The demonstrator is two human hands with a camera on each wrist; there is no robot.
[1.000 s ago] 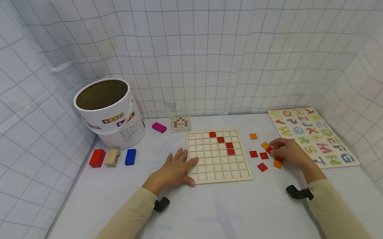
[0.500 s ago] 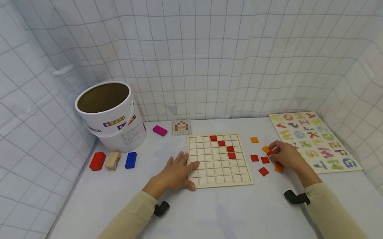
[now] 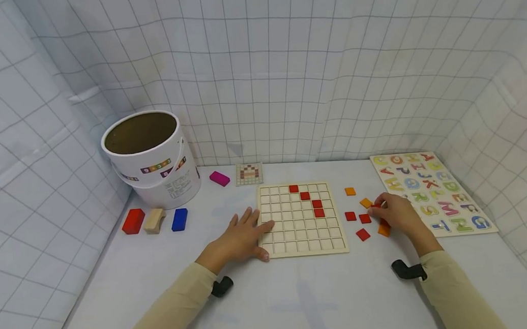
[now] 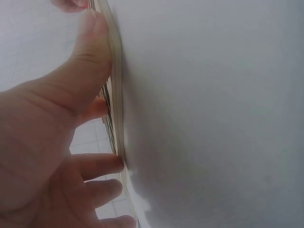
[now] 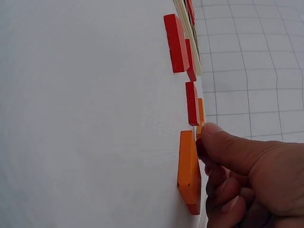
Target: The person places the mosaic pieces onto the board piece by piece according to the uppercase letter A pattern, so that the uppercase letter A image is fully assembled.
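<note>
Pinching a red tile (image 5: 201, 149) between thumb and curled fingers, the right hand (image 3: 400, 213) on my feed sits low over the desk (image 3: 345, 281), toward its right edge; I cannot tell whether that tile clears the surface. Just beside it I see an orange tile (image 3: 384, 229) on the near side. Three loose red pieces (image 3: 364, 218) lie between that hand and the grid board (image 3: 291, 239), which I have mid-desk, four red squares (image 3: 304, 196) in its cells stepping from its far edge toward its right edge. My left view shows the left hand (image 3: 241, 237) with fingers spread, touching the board's left edge. An alphabet board (image 3: 472, 232) lies by the desk's far right corner; a white bucket (image 3: 154, 177) stands at the far left corner.
</note>
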